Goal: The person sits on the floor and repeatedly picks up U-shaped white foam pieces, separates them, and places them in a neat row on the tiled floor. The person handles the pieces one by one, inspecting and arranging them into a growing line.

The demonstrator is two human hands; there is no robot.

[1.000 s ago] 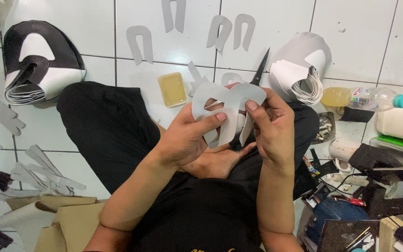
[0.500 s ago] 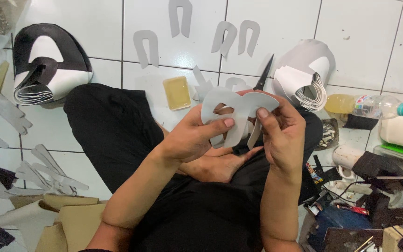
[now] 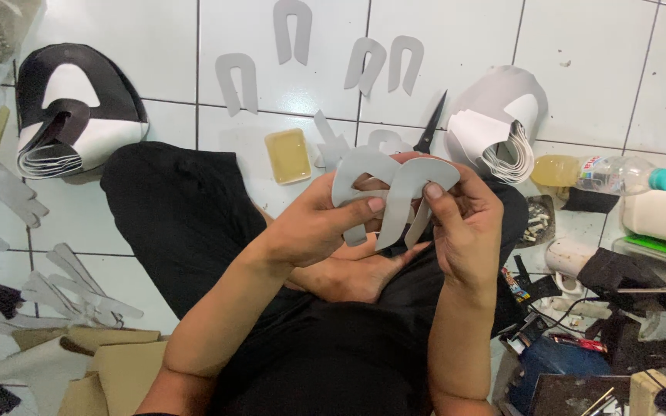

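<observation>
While pinched, grey cutouts (image 3: 395,185) sit between both hands (image 3: 395,223).

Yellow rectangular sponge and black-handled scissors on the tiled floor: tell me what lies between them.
In the head view, flat grey cut-out pieces lie between the yellow sponge and the scissors.
</observation>
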